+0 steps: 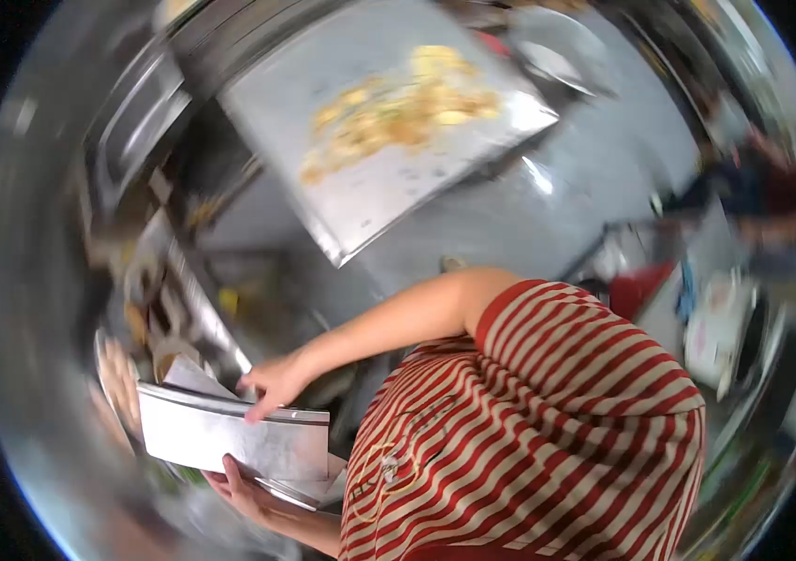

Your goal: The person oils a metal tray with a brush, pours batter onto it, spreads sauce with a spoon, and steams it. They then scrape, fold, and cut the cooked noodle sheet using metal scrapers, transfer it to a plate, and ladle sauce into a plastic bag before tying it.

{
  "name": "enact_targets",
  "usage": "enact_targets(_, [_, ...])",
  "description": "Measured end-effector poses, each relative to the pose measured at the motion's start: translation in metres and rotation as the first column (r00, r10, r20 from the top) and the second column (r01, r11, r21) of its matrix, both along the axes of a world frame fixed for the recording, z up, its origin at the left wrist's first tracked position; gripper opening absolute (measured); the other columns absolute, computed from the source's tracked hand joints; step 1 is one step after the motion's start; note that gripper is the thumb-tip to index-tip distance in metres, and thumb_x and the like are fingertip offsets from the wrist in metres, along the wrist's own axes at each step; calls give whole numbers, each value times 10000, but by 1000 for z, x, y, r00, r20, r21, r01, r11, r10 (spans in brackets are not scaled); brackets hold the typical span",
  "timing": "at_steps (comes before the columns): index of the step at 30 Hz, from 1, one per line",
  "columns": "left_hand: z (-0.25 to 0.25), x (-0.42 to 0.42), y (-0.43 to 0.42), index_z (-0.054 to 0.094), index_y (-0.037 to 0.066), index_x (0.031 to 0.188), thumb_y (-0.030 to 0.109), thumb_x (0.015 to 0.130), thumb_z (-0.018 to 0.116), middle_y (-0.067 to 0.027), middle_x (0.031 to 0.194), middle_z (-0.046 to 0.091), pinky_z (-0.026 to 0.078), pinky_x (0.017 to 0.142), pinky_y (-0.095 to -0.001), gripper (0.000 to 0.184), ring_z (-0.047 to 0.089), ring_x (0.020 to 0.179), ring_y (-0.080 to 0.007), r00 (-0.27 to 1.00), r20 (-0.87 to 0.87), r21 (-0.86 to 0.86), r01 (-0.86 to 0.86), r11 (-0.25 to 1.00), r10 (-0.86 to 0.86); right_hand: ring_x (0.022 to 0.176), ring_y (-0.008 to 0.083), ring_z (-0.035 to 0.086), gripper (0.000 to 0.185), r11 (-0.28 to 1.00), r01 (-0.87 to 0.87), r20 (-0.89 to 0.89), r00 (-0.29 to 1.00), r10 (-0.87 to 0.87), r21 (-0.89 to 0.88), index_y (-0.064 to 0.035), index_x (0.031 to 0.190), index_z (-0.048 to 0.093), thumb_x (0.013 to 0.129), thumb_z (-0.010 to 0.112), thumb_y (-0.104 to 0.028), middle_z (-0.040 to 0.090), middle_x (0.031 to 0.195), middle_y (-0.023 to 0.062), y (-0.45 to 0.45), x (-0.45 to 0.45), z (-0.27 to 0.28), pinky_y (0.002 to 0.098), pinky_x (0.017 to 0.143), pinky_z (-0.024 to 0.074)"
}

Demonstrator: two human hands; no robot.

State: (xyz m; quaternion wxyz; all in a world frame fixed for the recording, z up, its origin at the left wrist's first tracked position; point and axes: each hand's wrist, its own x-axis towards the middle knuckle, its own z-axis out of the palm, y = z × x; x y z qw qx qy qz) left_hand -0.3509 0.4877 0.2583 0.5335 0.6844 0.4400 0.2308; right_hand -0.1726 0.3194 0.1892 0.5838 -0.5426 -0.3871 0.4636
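Note:
My left hand [241, 496] comes from below, with its thumb on the lower edge of a white-faced, box-like container [230, 435] and its other fingers mostly hidden. The container has a dark, shiny upper rim, and I cannot make out its exact kind. At that rim, my right hand [278, 381] reaches down from above. Its fingers straddle the edge, one lying over the white face and others behind it. Pale, paper-like sheets [197, 379] stick up just behind the rim. What lies inside the container is hidden.
A flat metal griddle [361, 210] with yellow, cooked-looking food [407, 103] stands beyond my right arm. A metal bowl [562, 51] sits at the back. Blurred containers [150, 290] line a counter at left. Another person [763, 192] is at the far right, near a white appliance-like object [721, 323].

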Motion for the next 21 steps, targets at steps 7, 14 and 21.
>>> enact_targets(7, [-28, 275, -161, 401, 10, 1209, 152, 775, 585, -126, 1196, 452, 336, 927, -374, 492, 438, 1068, -237, 690, 221, -381, 711, 590, -689, 703, 232, 577, 337, 406, 914, -66, 407, -911, 29, 9, 916, 568, 672, 649, -209, 594, 784, 150, -168, 112, -30, 347, 608, 454])
enact_targets(14, [-96, 355, -282, 439, 33, 1145, 15, 767, 568, -94, 1133, 491, 367, 879, -344, 400, 474, 999, -204, 153, 185, -435, 899, 59, -971, 662, 208, 567, 330, -237, 971, -129, -241, -962, -44, -18, 916, 570, 640, 630, -190, 580, 725, 116, -310, 99, -72, 329, 564, 449])
enact_targets(21, [-164, 348, -303, 461, 26, 1083, 14, 751, 528, -121, 934, 564, 445, 707, -290, 338, 547, 809, -196, 22, 2, 197, 980, 22, -1000, 580, 225, 559, 186, -402, 914, 665, -262, -700, -63, -13, 659, 573, 651, 586, -198, 584, 674, 177, -403, 41, -62, 373, 547, 434])
